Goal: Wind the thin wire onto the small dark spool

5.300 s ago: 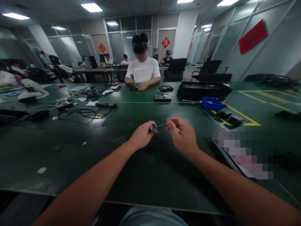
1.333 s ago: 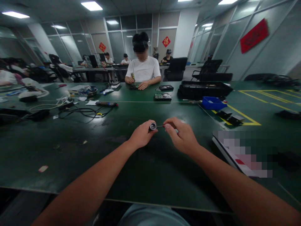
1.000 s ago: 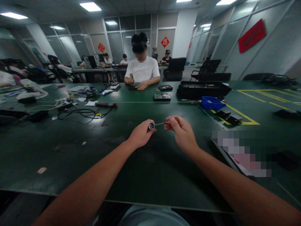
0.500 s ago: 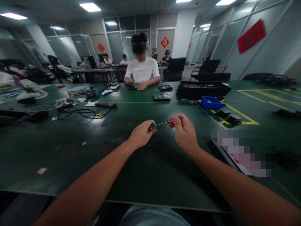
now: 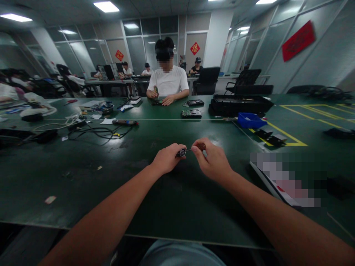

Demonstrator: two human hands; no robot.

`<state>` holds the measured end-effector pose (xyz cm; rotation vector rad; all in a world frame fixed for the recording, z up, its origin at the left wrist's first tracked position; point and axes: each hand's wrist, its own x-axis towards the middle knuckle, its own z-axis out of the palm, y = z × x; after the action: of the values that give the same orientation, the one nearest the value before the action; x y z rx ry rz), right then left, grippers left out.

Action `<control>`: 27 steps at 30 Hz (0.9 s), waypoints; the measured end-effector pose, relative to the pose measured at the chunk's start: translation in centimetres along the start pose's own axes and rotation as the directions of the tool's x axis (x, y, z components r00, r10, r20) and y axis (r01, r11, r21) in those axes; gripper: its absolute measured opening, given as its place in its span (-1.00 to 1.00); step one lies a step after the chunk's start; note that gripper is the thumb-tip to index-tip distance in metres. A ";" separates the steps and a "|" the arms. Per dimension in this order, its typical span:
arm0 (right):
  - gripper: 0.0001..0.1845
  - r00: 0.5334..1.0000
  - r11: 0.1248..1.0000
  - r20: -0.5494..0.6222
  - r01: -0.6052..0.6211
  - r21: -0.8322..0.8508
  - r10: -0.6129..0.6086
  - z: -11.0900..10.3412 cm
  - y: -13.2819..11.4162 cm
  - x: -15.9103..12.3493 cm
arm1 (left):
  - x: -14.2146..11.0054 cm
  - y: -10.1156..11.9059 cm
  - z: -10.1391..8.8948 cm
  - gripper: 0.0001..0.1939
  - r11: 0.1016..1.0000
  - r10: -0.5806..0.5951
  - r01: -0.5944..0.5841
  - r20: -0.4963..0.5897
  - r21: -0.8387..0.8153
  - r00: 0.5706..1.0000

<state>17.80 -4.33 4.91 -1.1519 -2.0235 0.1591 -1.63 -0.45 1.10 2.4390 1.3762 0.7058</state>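
My left hand point(image 5: 168, 158) is closed around a small dark part with a round, silver-rimmed end point(image 5: 182, 152); its exact kind I cannot make out. Opposite it, my right hand point(image 5: 212, 157) grips a screwdriver point(image 5: 203, 147) by its reddish-brown handle, fingers wrapped about it. The thin shaft points left, at the part in my left hand. Whether the tip touches or enters the part is too small to tell. Both hands are held above the green tabletop point(image 5: 177, 207), near its middle.
Across the table a person point(image 5: 168, 81) works with a tool. Circuit-board devices point(image 5: 191, 113), a long black casing point(image 5: 241, 104) and a blue bin point(image 5: 250, 120) lie beyond my hands. Cables point(image 5: 102, 133) and a pen-shaped electric tool point(image 5: 125, 122) lie left, a blurred-out booklet point(image 5: 273, 184) right.
My right hand has moved left, closer to my left hand, and less of the screwdriver shaft shows. The round part has shifted slightly right and down.
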 end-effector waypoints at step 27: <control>-0.74 0.985 0.954 0.021 -0.161 -0.252 0.172 0.8 3.4 1.1 | 0.2 -0.2 0.3 -0.75 0.991 -0.102 0.091 -0.114 -0.094 0.988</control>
<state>19.27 -1.29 3.45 -1.4900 -2.0244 0.0116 -1.55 -0.12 0.85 2.2780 1.4623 0.8813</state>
